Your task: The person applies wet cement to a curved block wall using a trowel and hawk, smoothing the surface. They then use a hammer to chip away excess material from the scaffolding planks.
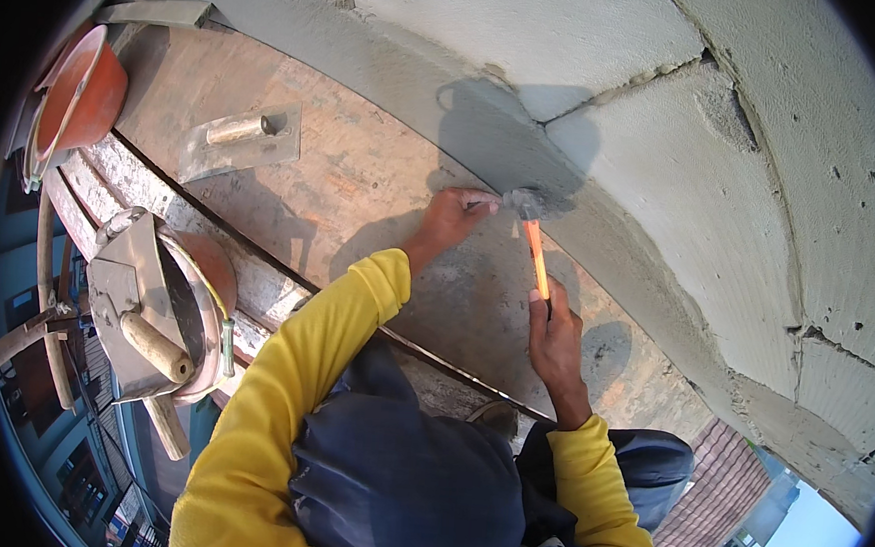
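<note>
My right hand (556,343) is wrapped round the orange-and-black handle of a hammer (534,247). The hammer's grey head is close to the lower part of the plastered wall (601,218), where its dark shadow falls. Just left of the head, my left hand (448,224) is pinched closed at the wall. Something thin and dark shows at its fingertips, too small to name. Both forearms wear yellow sleeves.
Under my hands is a worn wooden board (364,169). A steel plastering trowel (241,133) lies on it. An orange bucket (96,87) stands far left; nearer, another bucket (212,270) carries wooden-handled trowels (156,345). Beyond the platform's edge there is a drop.
</note>
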Motion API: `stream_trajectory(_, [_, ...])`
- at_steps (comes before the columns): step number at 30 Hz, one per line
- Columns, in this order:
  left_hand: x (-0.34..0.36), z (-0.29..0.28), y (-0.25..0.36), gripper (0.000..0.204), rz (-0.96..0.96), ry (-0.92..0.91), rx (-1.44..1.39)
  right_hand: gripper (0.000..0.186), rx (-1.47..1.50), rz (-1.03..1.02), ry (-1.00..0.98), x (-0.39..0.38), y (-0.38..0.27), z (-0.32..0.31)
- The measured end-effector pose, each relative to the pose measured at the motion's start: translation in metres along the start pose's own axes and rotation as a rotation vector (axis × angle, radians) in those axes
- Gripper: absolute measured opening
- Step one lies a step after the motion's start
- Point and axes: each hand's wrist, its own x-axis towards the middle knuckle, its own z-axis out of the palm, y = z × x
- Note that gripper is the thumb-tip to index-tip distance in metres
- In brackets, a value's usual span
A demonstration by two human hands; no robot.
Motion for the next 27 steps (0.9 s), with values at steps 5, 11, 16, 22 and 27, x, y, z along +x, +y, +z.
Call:
stream_trajectory(5, [-0.004, 0.008, 0.01, 0.032, -0.003, -0.034, -0.002, 0.033, 0.015, 0.037, 0.004, -0.002, 0.0, -0.008])
stream_trajectory(11, [-0.001, 0.014, 0.005, 0.032, 0.026, -0.049, 0.081, 0.032, -0.059, -0.025, 0.005, -0.002, 0.012, -0.011])
stream_trajectory(16, [0.0, 0.014, 0.004, 0.035, 0.034, -0.061, 0.144, 0.032, -0.081, -0.063, 0.031, 0.002, 0.0, -0.009])
stream_trajectory(22, [-0.001, 0.02, -0.005, 0.031, 0.001, -0.039, 0.161, 0.036, -0.181, -0.039, -0.061, 0.014, 0.029, -0.002])
stream_trajectory(27, [0.0, 0.018, 0.0, 0.033, 0.016, -0.015, 0.147, 0.031, -0.085, -0.171, 0.073, 0.002, 0.009, -0.008])
